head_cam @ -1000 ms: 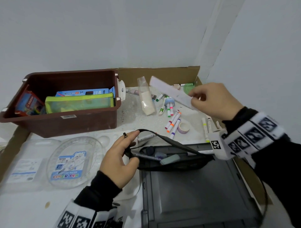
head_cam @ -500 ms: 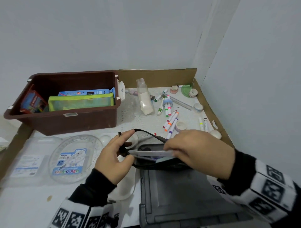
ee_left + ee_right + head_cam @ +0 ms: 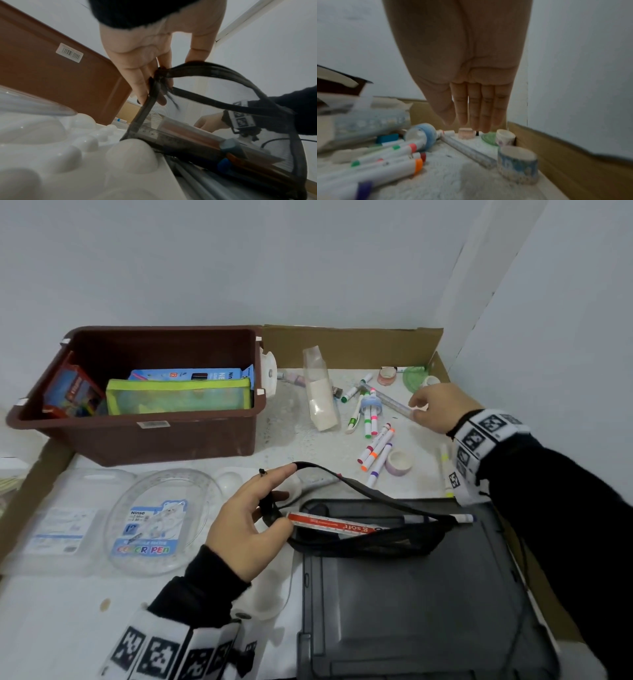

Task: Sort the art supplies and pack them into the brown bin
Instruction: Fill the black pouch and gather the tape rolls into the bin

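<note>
The left hand (image 3: 245,520) pinches the near end of the black mesh pouch (image 3: 370,537), thumb and fingers (image 3: 137,83) grasping its zipper edge and holding the mouth open. The pouch lies across the back edge of a grey lid (image 3: 411,594); inside it a red-and-white ruler (image 3: 334,523) points toward the left thumb.

The right hand (image 3: 435,412) is far back on the right, over the end of a clear ruler (image 3: 387,400) that lies flat on the surface (image 3: 301,446). In the wrist view its fingers (image 3: 476,108) hang straight and together, released, tips above the ruler's far part; whether they touch it I cannot tell. A roll of blue tape (image 3: 518,163) stands just beside the ruler's near end, and loose markers (image 3: 375,448) crowd its left side. The cardboard wall (image 3: 442,364) is close on the right.

The brown bin (image 3: 144,436) sits at the back left, holding a green pouch (image 3: 178,400) and boxes, with room left behind them.
</note>
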`<state>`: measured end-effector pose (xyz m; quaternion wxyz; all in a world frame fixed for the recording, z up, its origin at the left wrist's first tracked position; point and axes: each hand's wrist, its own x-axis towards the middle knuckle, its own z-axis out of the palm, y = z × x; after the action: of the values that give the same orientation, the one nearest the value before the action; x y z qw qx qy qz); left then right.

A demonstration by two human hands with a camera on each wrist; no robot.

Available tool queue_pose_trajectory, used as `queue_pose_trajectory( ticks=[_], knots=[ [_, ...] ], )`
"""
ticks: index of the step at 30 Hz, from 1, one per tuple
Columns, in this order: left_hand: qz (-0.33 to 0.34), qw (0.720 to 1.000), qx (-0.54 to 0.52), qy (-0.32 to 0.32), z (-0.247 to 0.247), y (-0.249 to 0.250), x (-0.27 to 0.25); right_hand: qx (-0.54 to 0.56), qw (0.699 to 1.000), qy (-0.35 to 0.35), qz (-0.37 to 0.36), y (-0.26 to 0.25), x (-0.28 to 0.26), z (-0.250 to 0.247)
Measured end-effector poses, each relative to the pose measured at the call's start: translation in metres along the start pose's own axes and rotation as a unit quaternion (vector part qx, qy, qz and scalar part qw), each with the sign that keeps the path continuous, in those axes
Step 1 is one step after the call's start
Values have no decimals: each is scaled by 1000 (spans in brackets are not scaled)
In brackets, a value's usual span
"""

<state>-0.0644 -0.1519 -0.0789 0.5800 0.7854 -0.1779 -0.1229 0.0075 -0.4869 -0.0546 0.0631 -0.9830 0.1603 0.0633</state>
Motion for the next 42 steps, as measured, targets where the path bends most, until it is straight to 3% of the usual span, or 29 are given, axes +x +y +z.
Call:
queue_pose_trajectory(
  ticks=[5,8,12,20,25,29,32,35,38,41,42],
  knots=[
    [-10,1000,-16,-6,-1,-2,2,-85,994,-51,36,1,42,28],
    [-9,1000,-21,-9,-1,-4,3,-161,985,-36,58,-3,51,36],
    [-8,1000,-24,-9,-1,-6,2,-251,967,1,35,-11,50,41],
    [-3,1000,-25,-9,0,-5,-1,-210,976,46,38,-12,32,31],
    [10,1000,-17,-12,0,-5,-3,-47,992,108,38,-20,-10,-13],
    [12,1000,-16,-9,2,-7,-5,98,979,171,-54,-33,-70,-44],
    [16,1000,-19,-9,2,-10,-6,157,968,148,-126,-45,-122,-54],
    [21,1000,-10,-6,3,-11,-7,131,966,117,-189,-55,-168,-51],
    [23,1000,-4,4,5,-10,-7,-46,978,57,-194,-65,-193,-35],
    [24,1000,7,5,6,-11,-7,-93,973,74,-198,-73,-205,-15],
    [24,1000,9,5,6,-11,-8,-76,969,112,-207,-75,-208,-7]
  ],
)
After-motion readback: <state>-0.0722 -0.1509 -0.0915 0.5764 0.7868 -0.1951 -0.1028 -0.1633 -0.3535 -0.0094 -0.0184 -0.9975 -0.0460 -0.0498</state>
